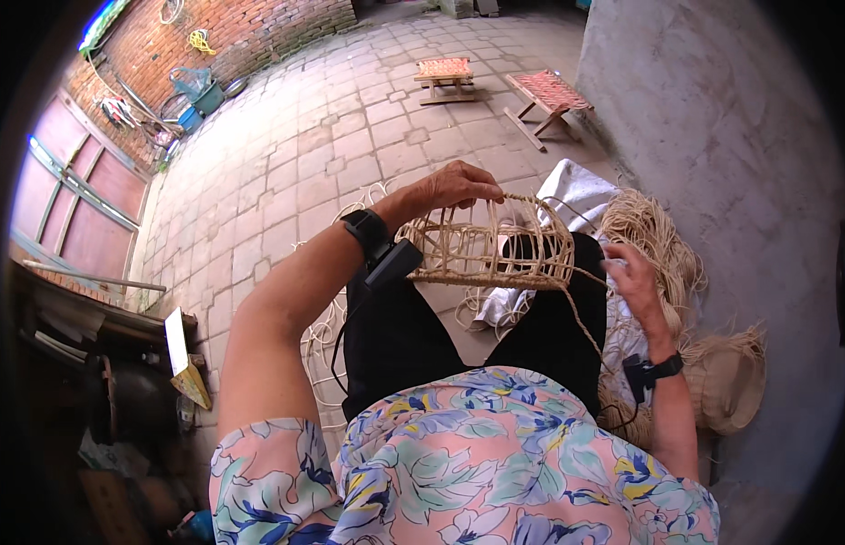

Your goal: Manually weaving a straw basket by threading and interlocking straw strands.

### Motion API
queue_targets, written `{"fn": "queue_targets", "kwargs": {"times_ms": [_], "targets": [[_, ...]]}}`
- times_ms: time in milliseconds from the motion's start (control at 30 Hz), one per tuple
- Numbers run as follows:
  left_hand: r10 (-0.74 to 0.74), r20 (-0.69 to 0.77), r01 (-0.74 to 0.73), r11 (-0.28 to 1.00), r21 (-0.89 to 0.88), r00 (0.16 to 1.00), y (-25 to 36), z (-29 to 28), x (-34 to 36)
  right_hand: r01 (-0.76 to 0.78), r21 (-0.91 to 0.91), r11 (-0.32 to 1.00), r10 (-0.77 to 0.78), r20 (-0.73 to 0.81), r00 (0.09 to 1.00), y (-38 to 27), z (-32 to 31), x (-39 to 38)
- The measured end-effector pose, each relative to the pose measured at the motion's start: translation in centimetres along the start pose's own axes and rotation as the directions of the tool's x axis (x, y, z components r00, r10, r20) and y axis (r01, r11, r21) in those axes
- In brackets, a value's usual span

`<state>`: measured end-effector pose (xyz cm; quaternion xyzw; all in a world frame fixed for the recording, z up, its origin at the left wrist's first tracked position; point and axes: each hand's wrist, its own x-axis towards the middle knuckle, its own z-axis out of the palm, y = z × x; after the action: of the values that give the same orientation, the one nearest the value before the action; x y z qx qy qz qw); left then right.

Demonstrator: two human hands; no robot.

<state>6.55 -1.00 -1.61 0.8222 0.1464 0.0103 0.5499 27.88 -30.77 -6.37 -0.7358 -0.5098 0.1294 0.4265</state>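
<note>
A small openwork basket (495,247) of tan twisted cord lies sideways over my black-trousered lap, its lattice wide and see-through. My left hand (460,184) is closed on its far upper edge, fingers bent over the rim. To the right of the basket, my right hand (634,280) has its fingers curled, with the thumb side toward the work. A thin cord (568,202) arcs from the basket's upper right toward these fingers; the exact grip is too small to see clearly. Another loose cord (584,320) hangs from the basket's lower right corner across my thigh.
A large heap of tan cord (654,232) lies on white cloth (578,189) by the grey wall (722,136). Behind my right wrist sits a round tan bundle (733,386). Two folding stools (445,70) with red woven seats stand ahead on paving. Loose cord strands (324,331) trail left of my legs.
</note>
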Motion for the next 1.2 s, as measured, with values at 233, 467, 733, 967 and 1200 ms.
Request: {"fn": "queue_targets", "kwargs": {"times_ms": [233, 467, 733, 967, 1200], "targets": [[0.06, -0.022, -0.06, 0.998, 0.013, 0.998, -0.4, -0.2, 0.2, 0.11, 0.08, 0.991, -0.126, 0.25, 0.96, -4.0, 2.4, 0.0], [0.052, -0.014, -0.051, 0.998, 0.049, 0.999, 0.1, -0.3, 0.4, -0.143, -0.733, 0.665, 0.029, -0.166, 0.986, 28.6, -11.2, -10.3], [0.482, -0.455, -0.158, 0.797, 0.583, 0.749, -0.1, -0.4, -3.6, -0.586, -0.462, 0.666, 0.611, -0.115, 0.783, 23.9, -14.0, -10.8], [0.244, -0.59, 0.023, 0.913, 0.407, 0.769, 1.0, 6.5, -12.5, -0.548, 0.153, 0.822, 0.142, 0.878, 0.457, -3.4, -2.9, -4.4], [-0.095, -0.479, -0.045, 0.961, -0.272, 0.873, 0.3, 8.4, -12.9, -0.618, 0.783, 0.067, 0.054, 0.616, 0.786, -2.1, 7.0, -6.6]]}}
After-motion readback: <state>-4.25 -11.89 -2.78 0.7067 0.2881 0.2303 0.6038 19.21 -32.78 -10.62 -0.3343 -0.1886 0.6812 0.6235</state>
